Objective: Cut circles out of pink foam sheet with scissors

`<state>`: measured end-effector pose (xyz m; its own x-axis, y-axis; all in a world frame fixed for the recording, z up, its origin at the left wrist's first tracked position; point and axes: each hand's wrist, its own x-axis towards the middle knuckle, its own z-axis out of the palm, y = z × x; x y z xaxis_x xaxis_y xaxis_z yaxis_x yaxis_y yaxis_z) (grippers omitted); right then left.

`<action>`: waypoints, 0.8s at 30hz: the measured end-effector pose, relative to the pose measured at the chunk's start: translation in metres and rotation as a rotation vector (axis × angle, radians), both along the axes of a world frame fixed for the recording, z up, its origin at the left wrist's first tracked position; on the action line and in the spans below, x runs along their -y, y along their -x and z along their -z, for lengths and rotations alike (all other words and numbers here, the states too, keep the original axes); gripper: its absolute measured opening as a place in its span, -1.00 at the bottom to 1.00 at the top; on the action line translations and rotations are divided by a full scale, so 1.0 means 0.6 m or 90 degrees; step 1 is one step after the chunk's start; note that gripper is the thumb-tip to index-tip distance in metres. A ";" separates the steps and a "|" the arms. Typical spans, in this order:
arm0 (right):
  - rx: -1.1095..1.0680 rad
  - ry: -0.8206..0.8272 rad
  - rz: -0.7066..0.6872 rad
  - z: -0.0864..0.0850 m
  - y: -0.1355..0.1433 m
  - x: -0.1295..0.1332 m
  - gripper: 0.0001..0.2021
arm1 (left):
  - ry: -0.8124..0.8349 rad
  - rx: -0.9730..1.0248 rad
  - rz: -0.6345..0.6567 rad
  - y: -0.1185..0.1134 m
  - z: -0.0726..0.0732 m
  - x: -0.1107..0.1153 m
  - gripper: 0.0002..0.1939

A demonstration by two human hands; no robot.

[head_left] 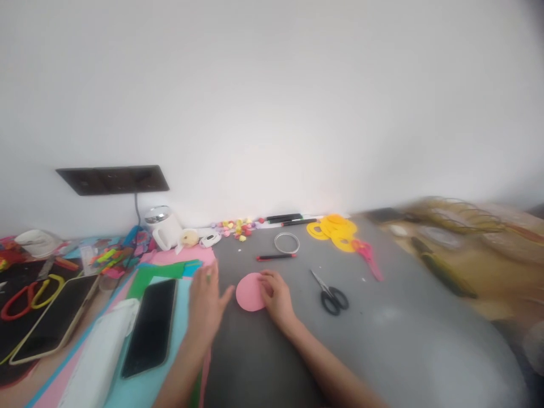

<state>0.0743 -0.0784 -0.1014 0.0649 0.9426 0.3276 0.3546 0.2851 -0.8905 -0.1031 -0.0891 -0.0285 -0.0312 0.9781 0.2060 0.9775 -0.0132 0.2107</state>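
Note:
A pink paper circle (pixel 250 292) lies on the grey mat (pixel 259 357). My right hand (pixel 277 297) is at its right edge, thumb and fingers closed on the rim. My left hand (pixel 207 300) is raised to the left of the circle, over the coloured sheets, fingers apart and holding nothing. Beyond the circle lie a red-and-black pen (pixel 276 257) and a silver ring (pixel 287 243). Black scissors (pixel 332 299) rest to the right of my right hand, their blades slightly apart.
Yellow paper rings (pixel 334 228) and pink scissors (pixel 369 262) lie at the back right. A black phone (pixel 152 327) and a white package (pixel 100 357) sit on coloured paper at left. Small coloured flowers (pixel 238 228) and a white mug-like object (pixel 166 231) stand near the wall.

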 end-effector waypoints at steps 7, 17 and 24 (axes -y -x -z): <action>0.015 -0.011 0.021 0.001 0.001 0.001 -0.77 | 0.105 -0.176 -0.319 0.107 -0.011 0.039 -0.47; 0.020 -0.035 0.053 -0.016 -0.023 0.021 -0.83 | 0.105 -0.090 -0.296 0.135 0.007 0.030 -0.44; 0.157 -0.137 0.182 -0.011 -0.129 0.062 -0.84 | 0.032 -0.078 -0.256 0.120 -0.001 0.049 -0.44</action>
<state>0.1517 -0.1156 -0.0945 0.2089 0.8068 0.5527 0.6405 0.3142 -0.7007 -0.1750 -0.1186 -0.0279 -0.3902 0.9022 0.1840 0.9207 0.3812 0.0837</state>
